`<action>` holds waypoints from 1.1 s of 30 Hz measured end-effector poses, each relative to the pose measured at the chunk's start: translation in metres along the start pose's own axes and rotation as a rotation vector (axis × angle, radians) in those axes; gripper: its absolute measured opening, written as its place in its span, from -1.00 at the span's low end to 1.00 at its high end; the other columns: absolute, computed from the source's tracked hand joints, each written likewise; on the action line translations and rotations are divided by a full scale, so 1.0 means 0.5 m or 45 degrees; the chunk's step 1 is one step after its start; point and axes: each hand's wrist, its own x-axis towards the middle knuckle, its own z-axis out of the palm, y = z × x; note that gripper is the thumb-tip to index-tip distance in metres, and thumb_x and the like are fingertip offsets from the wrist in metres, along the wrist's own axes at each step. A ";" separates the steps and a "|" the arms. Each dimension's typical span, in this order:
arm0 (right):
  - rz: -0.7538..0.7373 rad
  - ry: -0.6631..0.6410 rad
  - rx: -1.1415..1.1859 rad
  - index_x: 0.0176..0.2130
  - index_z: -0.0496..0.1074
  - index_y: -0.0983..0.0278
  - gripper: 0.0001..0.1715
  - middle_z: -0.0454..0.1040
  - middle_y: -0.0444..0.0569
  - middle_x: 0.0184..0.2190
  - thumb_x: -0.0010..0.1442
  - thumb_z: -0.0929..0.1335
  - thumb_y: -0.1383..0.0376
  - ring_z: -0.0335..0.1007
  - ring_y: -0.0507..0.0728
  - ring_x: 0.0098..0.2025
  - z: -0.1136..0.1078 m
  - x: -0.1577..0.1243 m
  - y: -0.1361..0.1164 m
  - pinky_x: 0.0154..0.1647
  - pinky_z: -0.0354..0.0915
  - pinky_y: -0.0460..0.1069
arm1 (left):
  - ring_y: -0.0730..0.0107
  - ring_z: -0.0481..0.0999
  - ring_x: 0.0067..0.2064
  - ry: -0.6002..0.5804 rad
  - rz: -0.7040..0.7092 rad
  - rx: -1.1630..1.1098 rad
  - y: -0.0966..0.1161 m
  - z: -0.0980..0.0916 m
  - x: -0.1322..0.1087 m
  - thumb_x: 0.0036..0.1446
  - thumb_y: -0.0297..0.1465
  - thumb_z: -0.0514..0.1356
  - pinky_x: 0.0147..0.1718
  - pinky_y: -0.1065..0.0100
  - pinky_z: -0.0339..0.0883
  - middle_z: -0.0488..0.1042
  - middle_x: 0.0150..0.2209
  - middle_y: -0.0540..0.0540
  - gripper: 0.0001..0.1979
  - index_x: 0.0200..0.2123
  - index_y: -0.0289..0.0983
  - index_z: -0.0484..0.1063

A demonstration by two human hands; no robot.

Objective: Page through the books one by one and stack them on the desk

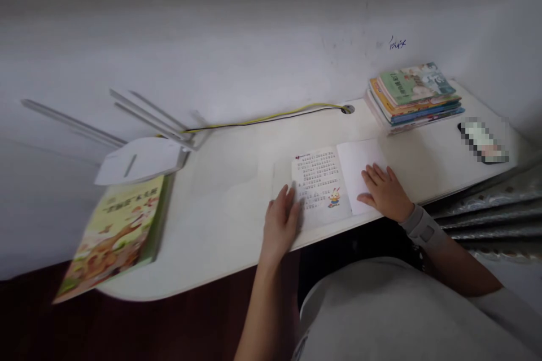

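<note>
An open book (317,180) lies flat on the white desk in front of me. Its left page carries printed text and a small rabbit drawing; the right page looks blank. My right hand (384,189) rests on the blank page with its fingers spread, holding nothing. At the book's left edge is my left hand (280,223), fingers loosely extended and slightly curled beside the printed page. Whether its fingertips touch the paper I cannot tell. A grey band (417,223) is around my right wrist.
A stack of books (417,96) stands at the back right, with a phone (483,141), blurred out, near it. To the left, a white router (139,161) with antennas stands by a green-yellow book (118,231) overhanging the desk (215,208). A yellow cable (271,117) runs along the wall.
</note>
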 end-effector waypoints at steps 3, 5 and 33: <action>-0.136 -0.052 0.018 0.26 0.17 0.35 -0.17 0.09 0.28 0.31 0.23 0.20 -0.13 -0.05 0.40 0.34 -0.004 -0.005 -0.014 0.25 -0.04 0.38 | 0.08 0.22 0.27 -0.017 0.062 0.116 0.004 0.002 0.002 0.17 -0.19 0.11 0.29 -0.08 -0.23 0.36 0.18 -0.23 -0.43 0.24 -0.15 0.18; -0.201 -0.092 0.032 0.28 0.15 0.33 -0.11 0.05 0.27 0.33 0.20 0.21 -0.17 -0.07 0.40 0.35 -0.003 -0.008 -0.020 0.25 -0.04 0.37 | 0.07 0.16 0.30 -0.034 0.087 0.175 0.007 0.002 0.002 0.18 -0.18 0.09 0.29 -0.10 -0.24 0.34 0.20 -0.22 -0.41 0.27 -0.14 0.14; -0.331 -0.072 0.001 0.23 0.20 0.43 -0.20 0.22 0.41 0.22 0.21 0.29 -0.03 0.17 0.40 0.24 0.011 -0.005 0.032 0.15 0.21 0.27 | -0.09 0.27 0.22 0.254 -0.199 -0.124 0.052 -0.058 0.025 0.01 -0.28 0.24 0.18 -0.08 0.12 0.33 0.15 -0.34 -0.53 0.01 -0.30 0.38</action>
